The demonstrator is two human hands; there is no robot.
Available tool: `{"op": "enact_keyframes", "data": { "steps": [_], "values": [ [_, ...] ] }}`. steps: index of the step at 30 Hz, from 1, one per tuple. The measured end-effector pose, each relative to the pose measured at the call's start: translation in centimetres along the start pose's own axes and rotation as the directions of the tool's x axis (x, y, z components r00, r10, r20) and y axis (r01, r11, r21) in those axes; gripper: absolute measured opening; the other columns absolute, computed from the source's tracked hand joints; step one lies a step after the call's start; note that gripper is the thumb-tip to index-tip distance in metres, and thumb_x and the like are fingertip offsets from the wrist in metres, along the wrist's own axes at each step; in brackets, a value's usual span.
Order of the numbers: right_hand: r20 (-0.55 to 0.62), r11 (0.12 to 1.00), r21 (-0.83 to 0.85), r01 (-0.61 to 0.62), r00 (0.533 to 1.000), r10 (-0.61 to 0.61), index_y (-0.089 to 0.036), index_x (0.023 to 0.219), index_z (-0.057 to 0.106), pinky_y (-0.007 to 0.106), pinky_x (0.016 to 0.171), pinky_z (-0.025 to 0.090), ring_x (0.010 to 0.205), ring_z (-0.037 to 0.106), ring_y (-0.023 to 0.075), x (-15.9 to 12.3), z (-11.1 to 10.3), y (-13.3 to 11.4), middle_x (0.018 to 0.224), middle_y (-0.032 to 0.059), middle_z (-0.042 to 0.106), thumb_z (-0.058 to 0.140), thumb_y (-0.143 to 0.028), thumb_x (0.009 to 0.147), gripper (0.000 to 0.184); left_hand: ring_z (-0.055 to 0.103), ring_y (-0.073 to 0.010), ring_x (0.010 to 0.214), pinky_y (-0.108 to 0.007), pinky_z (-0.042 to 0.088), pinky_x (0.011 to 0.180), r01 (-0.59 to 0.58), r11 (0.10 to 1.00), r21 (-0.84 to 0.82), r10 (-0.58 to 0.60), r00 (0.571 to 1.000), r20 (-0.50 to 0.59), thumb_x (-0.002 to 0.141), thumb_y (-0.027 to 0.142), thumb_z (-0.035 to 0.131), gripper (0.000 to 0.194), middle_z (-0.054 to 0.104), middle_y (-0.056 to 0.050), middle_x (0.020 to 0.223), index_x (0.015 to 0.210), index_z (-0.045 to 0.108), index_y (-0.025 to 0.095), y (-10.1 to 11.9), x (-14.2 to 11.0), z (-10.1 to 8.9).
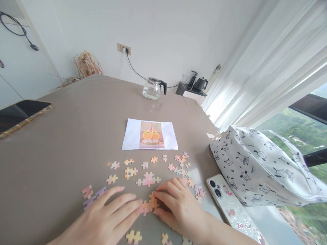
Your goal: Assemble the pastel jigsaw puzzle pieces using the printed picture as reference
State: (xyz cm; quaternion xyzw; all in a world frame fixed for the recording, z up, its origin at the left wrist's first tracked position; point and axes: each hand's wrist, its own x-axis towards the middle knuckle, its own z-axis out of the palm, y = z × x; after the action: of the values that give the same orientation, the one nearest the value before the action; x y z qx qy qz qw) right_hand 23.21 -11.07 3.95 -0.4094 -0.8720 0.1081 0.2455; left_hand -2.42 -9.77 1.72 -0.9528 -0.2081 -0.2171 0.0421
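Fingers stretched out, my left hand (107,214) lies low over the table with its fingertips at the left edge of a small joined cluster of orange and pink jigsaw puzzle pieces (147,206). My right hand (177,204) is bent at the cluster's right side, thumb and index finger closed on its edge. Just beyond the hands sits a joined pink and grey group (148,179). A yellow group (130,173) lies further left. Purple pieces (94,197) are partly covered by my left hand. A printed sheet (150,134) shows a yellow figure with a cake.
Loose pieces (181,165) are scattered beyond my right hand, and a yellow piece (134,237) is near the front. A phone (230,204) and a white patterned bag (255,166) stand right. A glass pot (152,89) is at the back; another phone (21,114) lies left.
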Motion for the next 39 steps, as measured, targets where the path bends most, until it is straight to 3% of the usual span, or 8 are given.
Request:
{"op": "enact_keyframes", "data": {
  "steps": [9,14,19,23,26,30,35,39],
  "values": [
    [0.056,0.997,-0.083,0.002,0.998,0.002,-0.018,0.105,0.069,0.032,0.076,0.048,0.085,0.058,0.0186,0.0,0.0,0.0,0.096,0.0053,0.068,0.068,-0.029,0.092,0.018,0.057,-0.0218,0.106,-0.038,0.019,0.113,0.045,0.997,-0.066,-0.047,0.999,-0.024,0.097,0.067,0.03,0.062,0.07,-0.001,0.117,0.128,0.058,0.021,0.1,0.3,-0.4],
    [0.027,0.994,-0.107,0.033,0.999,-0.03,-0.018,0.102,0.07,0.032,0.075,0.048,0.082,0.057,0.0191,0.0,-0.2,-0.1,0.093,0.0058,0.068,0.066,-0.026,0.092,0.013,0.057,-0.0192,0.106,-0.035,0.018,0.112,0.058,0.997,-0.056,-0.059,0.998,-0.017,0.099,0.063,0.029,0.058,0.07,0.001,0.117,0.13,0.056,0.023,0.2,0.7,-0.6],
    [-0.004,0.994,-0.105,0.04,0.999,-0.041,-0.017,0.102,0.07,0.032,0.072,0.047,0.079,0.056,0.019,0.1,-0.1,-0.2,0.091,0.005,0.068,0.067,-0.025,0.092,0.013,0.05,-0.0204,0.115,-0.04,0.012,0.114,0.017,1.0,0.025,-0.018,1.0,0.021,0.103,0.052,0.021,0.053,0.067,0.0,0.122,0.133,0.054,0.024,0.3,0.8,-0.1],
    [-0.012,0.993,-0.115,0.037,0.999,-0.038,-0.017,0.105,0.07,0.033,0.072,0.048,0.08,0.057,0.0193,0.0,-0.2,-0.2,0.092,0.0053,0.069,0.065,-0.028,0.094,0.016,0.044,-0.0235,0.121,-0.041,0.011,0.113,0.015,0.999,0.044,-0.017,0.999,0.043,0.092,0.075,0.025,0.071,0.066,-0.004,0.122,0.127,0.059,0.024,0.3,1.1,-0.5],
    [-0.016,0.991,-0.113,0.067,0.997,-0.069,-0.016,0.108,0.069,0.033,0.076,0.05,0.085,0.06,0.02,0.1,-0.5,-0.1,0.099,0.0063,0.071,0.062,-0.03,0.096,0.02,0.043,-0.0253,0.121,-0.043,0.014,0.112,0.033,0.999,0.041,-0.035,0.998,0.058,0.087,0.082,0.028,0.076,0.064,-0.004,0.125,0.127,0.059,0.025,0.4,1.2,-0.7],
    [0.007,0.98,-0.092,0.176,0.984,-0.177,-0.015,0.102,0.07,0.031,0.085,0.051,0.095,0.064,0.0176,0.3,-0.8,0.1,0.106,0.0052,0.074,0.058,-0.024,0.099,0.015,0.044,-0.0244,0.12,-0.042,0.016,0.111,0.047,0.999,0.017,-0.048,0.998,0.045,0.091,0.076,0.028,0.07,0.063,-0.002,0.126,0.128,0.057,0.025,0.3,1.1,-0.5],
    [0.032,0.974,-0.105,0.201,0.98,-0.198,-0.015,0.098,0.07,0.029,0.081,0.053,0.088,0.065,0.0153,0.4,-0.5,0.1,0.102,0.005,0.074,0.055,-0.017,0.099,0.016,0.051,-0.0224,0.106,-0.04,0.02,0.109,0.056,0.995,-0.08,-0.053,0.998,0.041,0.096,0.067,0.027,0.062,0.066,-0.001,0.115,0.13,0.055,0.024,0.3,0.9,-0.1],
    [0.054,0.943,-0.177,0.283,0.959,-0.278,-0.013,0.1,0.069,0.031,0.086,0.052,0.091,0.064,0.0174,0.2,-0.5,0.1,0.106,0.0081,0.073,0.054,-0.014,0.099,0.016,0.052,-0.0221,0.106,-0.041,0.016,0.112,0.021,0.997,-0.078,-0.018,0.999,0.039,0.103,0.044,0.031,0.043,0.067,0.0,0.117,0.136,0.049,0.023,0.4,0.5,0.4]
  ]
}}
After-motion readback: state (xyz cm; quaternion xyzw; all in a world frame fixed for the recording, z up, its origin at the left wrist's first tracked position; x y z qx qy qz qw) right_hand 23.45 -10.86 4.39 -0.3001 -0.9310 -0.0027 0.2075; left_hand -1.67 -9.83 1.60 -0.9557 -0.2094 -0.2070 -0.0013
